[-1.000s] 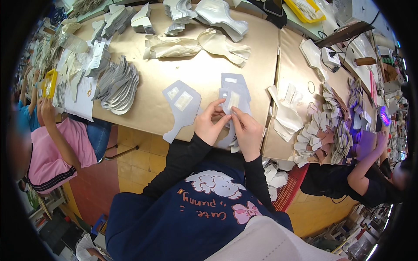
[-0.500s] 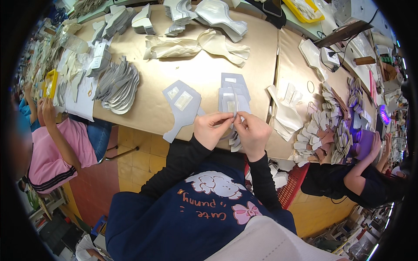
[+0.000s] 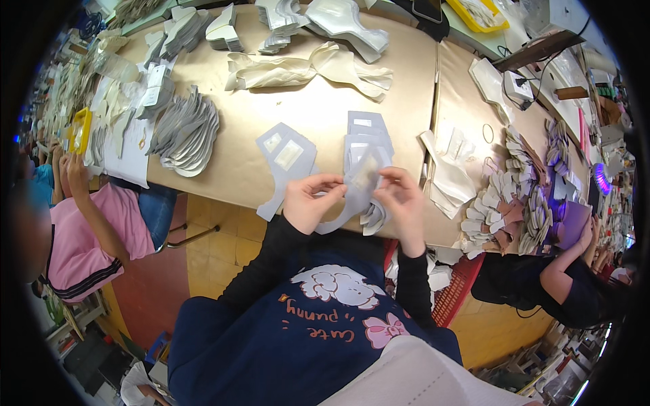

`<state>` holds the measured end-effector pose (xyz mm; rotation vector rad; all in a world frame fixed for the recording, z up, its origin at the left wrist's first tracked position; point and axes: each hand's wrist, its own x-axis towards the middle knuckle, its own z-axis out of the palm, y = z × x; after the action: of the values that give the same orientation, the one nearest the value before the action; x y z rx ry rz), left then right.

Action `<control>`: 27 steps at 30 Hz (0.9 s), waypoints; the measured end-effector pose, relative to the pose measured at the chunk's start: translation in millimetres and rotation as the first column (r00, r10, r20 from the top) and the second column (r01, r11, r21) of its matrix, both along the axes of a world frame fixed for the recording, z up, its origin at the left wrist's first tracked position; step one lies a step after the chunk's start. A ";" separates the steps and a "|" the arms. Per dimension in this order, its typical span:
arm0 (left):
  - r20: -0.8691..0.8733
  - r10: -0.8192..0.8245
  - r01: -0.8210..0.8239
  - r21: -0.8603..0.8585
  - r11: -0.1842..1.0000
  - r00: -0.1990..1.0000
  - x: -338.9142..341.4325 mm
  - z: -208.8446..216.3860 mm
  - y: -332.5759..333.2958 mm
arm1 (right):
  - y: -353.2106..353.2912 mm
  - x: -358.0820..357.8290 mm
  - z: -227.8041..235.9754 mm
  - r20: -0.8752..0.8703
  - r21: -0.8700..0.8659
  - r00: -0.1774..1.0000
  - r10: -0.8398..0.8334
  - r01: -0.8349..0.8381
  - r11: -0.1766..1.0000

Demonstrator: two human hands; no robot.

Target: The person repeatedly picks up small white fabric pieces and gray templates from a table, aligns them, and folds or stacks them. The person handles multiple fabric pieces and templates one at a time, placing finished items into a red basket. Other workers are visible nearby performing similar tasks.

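Between my two hands, near the front edge of the table, is a thin grey cut-out piece (image 3: 363, 179) with a pale patch and a curved tail. My left hand (image 3: 309, 201) is closed on its left edge, thumb against forefinger. On the right edge, my right hand (image 3: 402, 203) pinches it too. Just beyond lies a stack of similar grey pieces (image 3: 370, 126), partly covered by the held one. Left of my hands, a separate grey piece (image 3: 295, 150) with two pale patches lies flat on the table.
Fanned grey pieces (image 3: 186, 132) lie at left, crumpled cream sheets (image 3: 305, 71) farther back. White cut pieces (image 3: 447, 176) and piled small pieces (image 3: 497, 210) are at right. A red basket (image 3: 457, 291) stands below the table. People sit on both sides.
The grey piece was folded upright with my fingertips together at its top; now it is spread flatter. My hands have moved apart, the left leftward and the right slightly rightward.
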<state>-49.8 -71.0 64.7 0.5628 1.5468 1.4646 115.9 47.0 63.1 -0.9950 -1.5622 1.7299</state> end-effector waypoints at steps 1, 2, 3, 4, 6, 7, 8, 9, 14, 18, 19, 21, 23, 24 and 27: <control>0.020 -0.004 0.004 0.026 1.000 1.000 4.5 1.8 2.6 | -6.0 -7.1 0.7 0.031 -0.011 0.999 0.042 -0.042 0.999; -0.016 -0.018 0.018 0.002 1.000 1.000 6.2 3.6 4.5 | -8.2 -10.7 1.9 0.056 -0.029 0.993 0.100 -0.098 0.995; -0.049 -0.027 0.027 0.000 1.000 0.998 7.4 5.2 6.2 | -8.7 -11.6 3.0 0.075 0.000 0.992 0.104 -0.105 0.995; -0.085 -0.036 0.036 -0.002 0.999 0.996 7.1 6.5 7.2 | -8.3 -12.2 3.2 0.086 0.023 0.989 0.123 -0.125 0.992; -0.089 -0.057 0.058 0.001 0.998 0.994 3.6 7.5 6.2 | -4.5 -10.7 1.6 0.106 0.091 0.989 0.103 -0.113 0.989; -0.092 -0.069 0.069 -0.010 0.998 0.993 0.9 7.0 4.4 | -1.8 -8.2 0.3 0.113 0.136 0.992 0.060 -0.075 0.988; -0.074 -0.070 0.069 -0.019 0.997 0.995 -1.3 5.6 1.8 | 0.5 -5.0 -1.6 0.117 0.183 0.993 0.022 -0.044 0.982; -0.052 -0.068 0.066 -0.037 0.997 0.996 -2.4 3.0 -1.1 | 4.6 -0.9 -4.0 0.216 0.308 0.975 -0.049 -0.021 0.951; -0.019 0.109 -0.110 -0.097 0.989 0.994 -30.8 -14.6 -22.2 | 41.8 27.8 -19.2 0.362 0.499 0.754 -0.548 0.340 0.797; -0.725 0.161 -0.336 -0.102 0.936 0.669 -74.3 -22.1 -33.3 | 58.6 58.5 -27.8 -0.103 0.028 0.761 -0.640 0.645 0.763; -0.928 0.133 -0.397 -0.017 0.918 0.347 -72.3 -24.4 -31.2 | 55.8 61.1 -31.4 -0.160 -0.009 0.754 -0.637 0.645 0.764; -0.960 0.150 -0.331 0.066 0.941 0.236 -53.5 -28.3 -22.0 | 50.0 62.8 -36.9 -0.228 -0.052 0.815 -0.532 0.536 0.843; -0.546 -0.112 -0.005 -0.208 0.978 0.830 -16.9 -31.5 -10.8 | 41.4 59.2 -40.8 -0.219 -0.067 0.915 -0.339 0.333 0.941; -0.451 -0.185 0.063 -0.272 0.960 0.873 0.0 -34.3 -1.3 | 37.9 56.7 -41.3 -0.204 -0.074 0.946 -0.253 0.243 0.967; -0.602 -0.182 0.014 -0.272 0.962 0.777 32.5 -41.4 20.5 | 21.5 38.3 -45.2 0.004 -0.047 0.987 -0.160 0.161 0.986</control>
<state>-17.3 -50.5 23.3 1.0304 2.1419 1.0084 154.2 68.5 17.9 -1.1131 -1.4066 1.6612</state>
